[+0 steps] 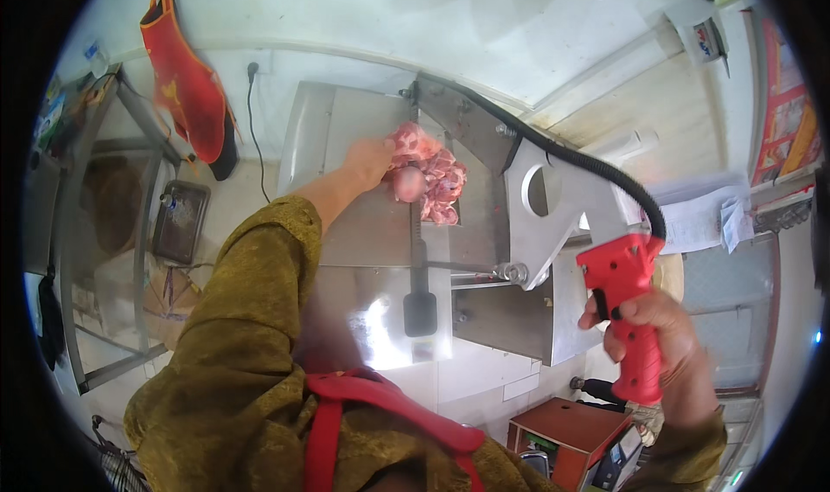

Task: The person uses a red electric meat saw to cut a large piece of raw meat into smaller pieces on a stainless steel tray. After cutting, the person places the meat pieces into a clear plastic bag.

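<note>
My left hand [368, 160] grips the edge of a raw meat piece [412, 140] on the stainless steel table of a cutting machine [363, 232]. More chunks of raw meat [444, 184] lie heaped against it on the right. A round pale cut end [409, 184] faces up at the near side of the heap. Along the meat runs a narrow toothed bar [416, 223], ending in a dark paddle-shaped end [420, 313]. Off to the right, my right hand [661, 336] is wrapped around a red pistol-grip handle [632, 317] with a black trigger. A finger lies near that trigger.
A black corrugated hose [583, 161] links the handle to the hinged steel arm [551, 187]. On the left are a metal rack [139, 232] and a dark tray [181, 223]. A red apron [185, 83] hangs on the wall. A brown desk [567, 430] stands at lower right.
</note>
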Demonstrator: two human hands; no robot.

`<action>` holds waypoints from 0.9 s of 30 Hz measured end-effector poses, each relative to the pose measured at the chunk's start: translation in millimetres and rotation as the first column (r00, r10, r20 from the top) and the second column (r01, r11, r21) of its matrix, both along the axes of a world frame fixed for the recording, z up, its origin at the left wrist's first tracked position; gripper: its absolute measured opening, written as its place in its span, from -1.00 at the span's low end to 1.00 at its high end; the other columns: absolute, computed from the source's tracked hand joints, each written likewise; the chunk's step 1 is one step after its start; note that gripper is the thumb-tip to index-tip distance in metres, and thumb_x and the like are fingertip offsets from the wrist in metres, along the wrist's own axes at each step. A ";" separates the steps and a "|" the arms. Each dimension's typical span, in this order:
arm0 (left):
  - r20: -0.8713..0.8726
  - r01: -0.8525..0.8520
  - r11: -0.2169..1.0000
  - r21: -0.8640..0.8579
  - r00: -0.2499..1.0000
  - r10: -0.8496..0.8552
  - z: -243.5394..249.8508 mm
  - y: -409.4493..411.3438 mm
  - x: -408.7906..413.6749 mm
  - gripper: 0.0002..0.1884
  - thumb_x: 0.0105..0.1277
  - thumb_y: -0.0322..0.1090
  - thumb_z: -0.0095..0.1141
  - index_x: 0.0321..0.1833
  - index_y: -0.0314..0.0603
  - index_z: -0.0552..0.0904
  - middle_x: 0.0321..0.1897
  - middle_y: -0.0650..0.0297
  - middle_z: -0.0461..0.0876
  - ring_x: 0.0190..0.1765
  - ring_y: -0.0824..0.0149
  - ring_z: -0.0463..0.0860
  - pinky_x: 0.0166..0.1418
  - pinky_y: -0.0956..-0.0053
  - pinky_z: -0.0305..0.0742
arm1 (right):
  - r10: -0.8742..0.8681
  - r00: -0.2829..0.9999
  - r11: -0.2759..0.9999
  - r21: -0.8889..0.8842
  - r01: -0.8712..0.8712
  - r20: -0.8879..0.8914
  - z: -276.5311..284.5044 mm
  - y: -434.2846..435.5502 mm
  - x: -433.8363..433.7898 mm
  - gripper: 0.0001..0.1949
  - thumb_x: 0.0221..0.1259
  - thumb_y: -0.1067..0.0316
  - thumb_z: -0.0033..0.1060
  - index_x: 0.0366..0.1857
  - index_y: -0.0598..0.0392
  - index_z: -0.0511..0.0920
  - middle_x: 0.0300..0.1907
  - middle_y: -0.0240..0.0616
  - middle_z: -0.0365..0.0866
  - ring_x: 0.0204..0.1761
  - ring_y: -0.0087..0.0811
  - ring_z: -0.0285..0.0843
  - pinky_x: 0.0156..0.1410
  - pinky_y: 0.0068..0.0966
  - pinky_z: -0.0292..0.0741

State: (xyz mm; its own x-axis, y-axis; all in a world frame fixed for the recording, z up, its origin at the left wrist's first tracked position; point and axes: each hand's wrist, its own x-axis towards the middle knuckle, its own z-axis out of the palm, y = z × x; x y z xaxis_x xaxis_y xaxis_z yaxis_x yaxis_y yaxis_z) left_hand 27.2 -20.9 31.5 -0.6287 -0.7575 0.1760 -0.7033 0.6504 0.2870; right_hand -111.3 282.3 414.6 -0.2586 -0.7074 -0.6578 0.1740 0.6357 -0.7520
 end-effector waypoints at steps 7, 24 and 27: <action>0.026 -0.046 0.994 -0.098 0.998 0.049 -19.4 10.5 10.3 -0.82 0.21 -0.32 0.00 -0.17 -0.20 0.46 -0.31 0.07 0.61 -0.28 0.10 0.66 -0.28 0.24 0.56 | 0.051 0.998 0.995 0.085 -0.053 0.024 -98.7 61.6 4.6 -0.48 0.01 0.48 0.18 0.16 0.23 0.38 -0.22 -0.21 0.54 -0.43 -0.48 0.53 -0.32 -0.56 0.49; -0.065 -0.107 0.989 0.103 0.991 0.114 -53.0 46.7 21.7 -0.64 0.17 -0.20 0.17 -0.07 -0.22 0.41 -0.17 0.05 0.54 -0.08 0.00 0.59 -0.03 0.16 0.52 | 0.077 0.991 0.997 0.038 -0.074 -0.107 -395.6 165.7 11.2 -0.71 0.07 0.36 0.25 -0.10 0.15 0.54 -0.34 -0.36 0.57 -0.38 -0.51 0.53 -0.25 -0.51 0.47; -0.062 -0.162 0.976 0.146 0.983 0.172 -30.6 56.7 33.6 -0.45 0.02 -0.13 0.33 0.02 -0.21 0.42 -0.04 0.06 0.47 0.05 0.03 0.51 0.10 0.18 0.47 | 0.022 0.997 1.000 0.011 -0.021 -0.069 -412.8 168.6 11.4 -0.72 0.05 0.39 0.29 -0.13 0.16 0.54 -0.37 -0.35 0.57 -0.38 -0.50 0.54 -0.25 -0.49 0.48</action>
